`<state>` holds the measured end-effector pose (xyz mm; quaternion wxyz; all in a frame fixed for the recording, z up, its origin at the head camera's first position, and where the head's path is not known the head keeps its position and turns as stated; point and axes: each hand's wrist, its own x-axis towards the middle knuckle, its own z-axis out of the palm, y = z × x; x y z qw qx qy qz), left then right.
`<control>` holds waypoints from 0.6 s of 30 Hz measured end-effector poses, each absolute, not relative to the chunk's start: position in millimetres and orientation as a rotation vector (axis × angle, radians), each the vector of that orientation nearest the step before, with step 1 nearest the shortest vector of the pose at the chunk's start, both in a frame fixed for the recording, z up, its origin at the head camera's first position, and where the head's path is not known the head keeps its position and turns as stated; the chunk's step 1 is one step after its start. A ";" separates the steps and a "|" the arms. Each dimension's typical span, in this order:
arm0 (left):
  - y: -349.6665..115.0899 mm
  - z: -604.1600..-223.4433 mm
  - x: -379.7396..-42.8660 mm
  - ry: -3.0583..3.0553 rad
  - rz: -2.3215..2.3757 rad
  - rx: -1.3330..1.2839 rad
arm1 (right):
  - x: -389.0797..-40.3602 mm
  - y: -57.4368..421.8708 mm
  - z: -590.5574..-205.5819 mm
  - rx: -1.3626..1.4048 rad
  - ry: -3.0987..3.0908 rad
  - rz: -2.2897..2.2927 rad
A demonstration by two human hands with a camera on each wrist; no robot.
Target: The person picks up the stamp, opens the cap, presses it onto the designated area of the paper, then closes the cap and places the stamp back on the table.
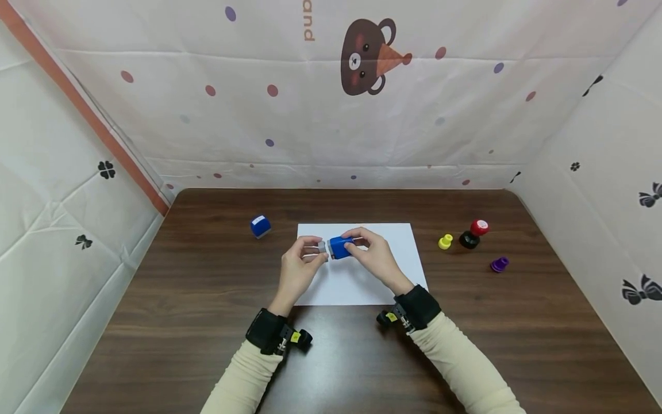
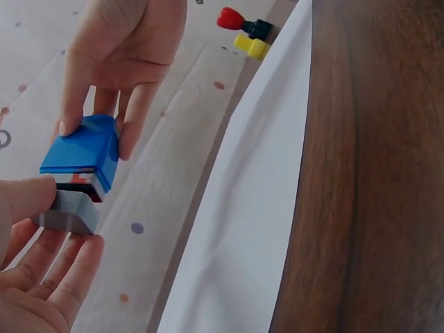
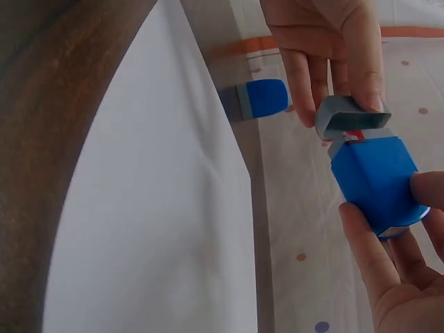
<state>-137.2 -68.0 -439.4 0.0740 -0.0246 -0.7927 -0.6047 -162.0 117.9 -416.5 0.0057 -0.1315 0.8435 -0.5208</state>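
Note:
In the head view, a blue self-inking stamp (image 1: 339, 248) is held over the white paper by my right hand (image 1: 376, 257), thumb and fingers on its sides. My left hand (image 1: 300, 264) pinches a grey cap (image 2: 68, 211) between thumb and fingers. The cap is off the stamp, close against its stamping end and slightly tilted. Its hollow side shows in the right wrist view. Between the two, the left wrist view shows a white, red and dark band at the stamp's end.
A white sheet of paper (image 1: 357, 290) lies under the hands. Another blue stamp (image 1: 260, 226) with a grey base stands at the back left. To the right are a yellow stamp (image 1: 445, 241), a red-and-black stamp (image 1: 470, 237) and a purple stamp (image 1: 499, 264) on the wooden table (image 1: 217, 276).

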 end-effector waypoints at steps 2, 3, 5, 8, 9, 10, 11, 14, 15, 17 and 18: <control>-67.0 -439.0 -136.3 -2.378 -1.813 -0.099 | -160.2 118.0 -417.0 -0.397 2.609 -1.646; -66.6 -438.9 -135.9 -2.378 -1.813 -0.109 | -159.4 118.0 -417.5 -0.391 2.594 -1.654; -65.9 -438.7 -135.4 -2.375 -1.819 -0.123 | -158.3 117.8 -418.3 -0.384 2.572 -1.667; -65.3 -438.4 -134.8 -2.369 -1.829 -0.132 | -157.5 117.4 -420.0 -0.386 2.556 -1.681; -65.2 -438.1 -134.5 -2.366 -1.836 -0.135 | -157.3 117.2 -420.4 -0.386 2.552 -1.690; -65.1 -437.8 -134.4 -2.363 -1.841 -0.139 | -157.1 116.9 -420.7 -0.386 2.549 -1.698; -65.0 -437.5 -134.2 -2.359 -1.847 -0.145 | -156.9 116.6 -420.9 -0.383 2.543 -1.707; -65.0 -436.9 -133.7 -2.351 -1.868 -0.150 | -156.1 115.8 -421.2 -0.380 2.530 -1.727; -65.0 -436.8 -133.6 -2.350 -1.872 -0.148 | -155.6 115.6 -421.1 -0.377 2.523 -1.734; -64.8 -437.0 -133.6 -2.348 -1.877 -0.143 | -154.8 115.2 -421.0 -0.373 2.512 -1.747; -64.7 -437.0 -133.8 -2.349 -1.877 -0.141 | -154.4 115.0 -421.0 -0.372 2.508 -1.751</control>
